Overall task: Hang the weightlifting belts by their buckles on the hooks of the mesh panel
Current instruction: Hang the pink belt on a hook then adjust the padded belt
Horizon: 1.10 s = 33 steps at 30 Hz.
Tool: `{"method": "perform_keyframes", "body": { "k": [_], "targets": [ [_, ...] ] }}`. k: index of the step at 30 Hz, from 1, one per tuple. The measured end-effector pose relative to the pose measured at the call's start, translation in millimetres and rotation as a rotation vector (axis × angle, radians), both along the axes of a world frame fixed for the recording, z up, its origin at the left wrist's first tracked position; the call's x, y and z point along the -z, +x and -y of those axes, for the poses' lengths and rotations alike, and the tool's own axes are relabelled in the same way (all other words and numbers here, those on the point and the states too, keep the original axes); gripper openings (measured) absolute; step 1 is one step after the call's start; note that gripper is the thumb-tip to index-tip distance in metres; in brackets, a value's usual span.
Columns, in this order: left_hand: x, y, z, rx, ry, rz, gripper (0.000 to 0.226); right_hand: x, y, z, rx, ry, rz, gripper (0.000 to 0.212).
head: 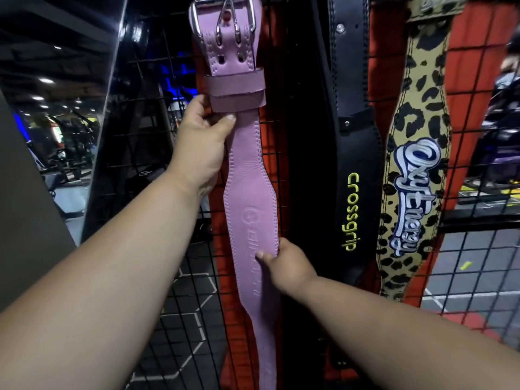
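A pink leather belt point(249, 198) hangs straight down in front of the black mesh panel point(157, 114). Its silver buckle point(223, 16) is at the top edge of the view; the hook is hidden. My left hand point(201, 139) grips the belt's left edge just below the pink loops, thumb on the front. My right hand point(287, 264) pinches the belt's right edge lower down, at its wide part. To the right hang a black belt point(356, 164) with yellow lettering and a leopard-print belt point(413, 175).
Red upright bars point(475, 63) stand behind the mesh. A dark pillar point(109, 114) rises at the left, with gym machines point(64, 156) beyond it. Through the mesh shows a dark floor point(183, 313) with white hexagon lines.
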<state>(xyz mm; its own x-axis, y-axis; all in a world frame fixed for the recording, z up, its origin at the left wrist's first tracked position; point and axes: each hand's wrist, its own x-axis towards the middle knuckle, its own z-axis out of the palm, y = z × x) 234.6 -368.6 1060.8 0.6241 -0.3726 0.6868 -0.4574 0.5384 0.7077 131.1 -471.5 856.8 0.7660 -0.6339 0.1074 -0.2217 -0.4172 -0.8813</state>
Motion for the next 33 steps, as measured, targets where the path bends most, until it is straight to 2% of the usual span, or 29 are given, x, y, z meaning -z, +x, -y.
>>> {"method": "perform_keyframes", "body": {
  "k": [4, 10, 15, 33],
  "targets": [
    [8.8, 1.5, 7.9, -0.04, -0.019, 0.002, 0.032, 5.5, 3.1, 0.4, 0.004, 0.024, -0.024, 0.034],
    [11.9, 8.9, 11.3, -0.074, -0.052, -0.064, 0.028, 6.8, 7.3, -1.0, -0.009, -0.053, -0.084, 0.039],
    [16.0, 10.8, 14.7, -0.072, -0.032, -0.052, 0.032, 3.1, 6.4, -0.9, 0.001, -0.031, -0.06, 0.034],
    [17.7, 14.6, 14.0, -0.104, -0.039, -0.056, 0.032, 0.0, 8.0, -2.3, 0.01, 0.072, 0.007, 0.037]
  ]
}}
